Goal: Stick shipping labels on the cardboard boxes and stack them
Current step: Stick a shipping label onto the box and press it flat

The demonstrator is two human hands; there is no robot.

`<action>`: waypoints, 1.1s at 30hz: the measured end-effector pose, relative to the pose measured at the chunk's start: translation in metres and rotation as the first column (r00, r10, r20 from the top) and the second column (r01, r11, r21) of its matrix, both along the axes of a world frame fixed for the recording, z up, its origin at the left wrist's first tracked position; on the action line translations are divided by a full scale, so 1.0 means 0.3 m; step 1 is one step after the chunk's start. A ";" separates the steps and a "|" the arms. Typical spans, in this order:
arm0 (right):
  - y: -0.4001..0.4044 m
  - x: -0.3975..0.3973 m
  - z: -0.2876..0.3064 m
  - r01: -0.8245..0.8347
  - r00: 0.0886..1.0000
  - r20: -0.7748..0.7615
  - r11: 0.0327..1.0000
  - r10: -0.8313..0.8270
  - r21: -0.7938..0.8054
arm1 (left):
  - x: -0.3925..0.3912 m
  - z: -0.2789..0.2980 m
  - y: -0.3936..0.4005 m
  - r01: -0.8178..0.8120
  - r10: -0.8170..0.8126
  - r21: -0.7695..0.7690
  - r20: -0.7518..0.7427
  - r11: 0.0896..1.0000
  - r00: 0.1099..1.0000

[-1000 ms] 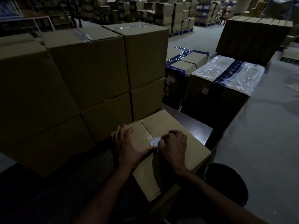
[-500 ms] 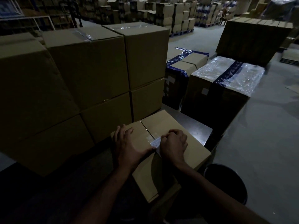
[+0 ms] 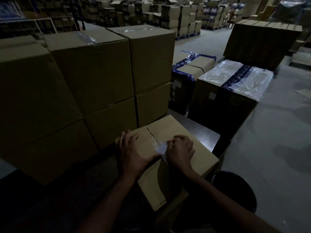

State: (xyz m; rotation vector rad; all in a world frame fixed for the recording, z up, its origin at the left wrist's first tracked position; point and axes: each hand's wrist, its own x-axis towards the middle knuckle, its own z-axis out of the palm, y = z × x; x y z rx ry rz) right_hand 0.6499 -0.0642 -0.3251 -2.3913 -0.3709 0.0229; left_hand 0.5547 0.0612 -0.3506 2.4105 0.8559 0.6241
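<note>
A small brown cardboard box (image 3: 190, 130) lies in front of me, its top seam taped. A white shipping label (image 3: 161, 148) sits on the top near the seam, mostly covered by my hands. My left hand (image 3: 134, 152) lies flat on the box's left half, fingers spread, thumb reaching toward the label. My right hand (image 3: 180, 151) is curled into a loose fist over the label's right edge, knuckles pressing down on it. Stacked brown boxes (image 3: 94, 73) stand two high just behind and to the left.
Two boxes with blue tape (image 3: 190, 71) and plastic wrap (image 3: 235, 78) stand at the right. A dark round bin (image 3: 235, 190) is beside my right forearm. A tall brown stack (image 3: 259, 42) is further back. Grey floor (image 3: 277, 140) stretches to the right; the far warehouse holds several pallets of boxes.
Almost nothing: both hands stay on the box top, and the right fist has shifted very slightly over the label.
</note>
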 end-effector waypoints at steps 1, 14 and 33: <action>-0.005 -0.004 0.008 -0.017 1.000 -0.003 1.000 0.017 0.011 | 0.000 0.000 0.000 -0.001 0.001 -0.005 -0.007 1.000 1.000; -0.084 0.035 0.012 -0.281 0.952 -0.062 0.938 0.299 0.203 | 0.008 0.003 0.001 -0.003 0.003 -0.034 -0.006 0.999 1.000; -0.342 0.074 0.084 0.033 0.964 -0.225 0.777 0.141 0.629 | 0.192 0.130 -0.107 0.047 -0.052 0.130 0.032 0.990 0.998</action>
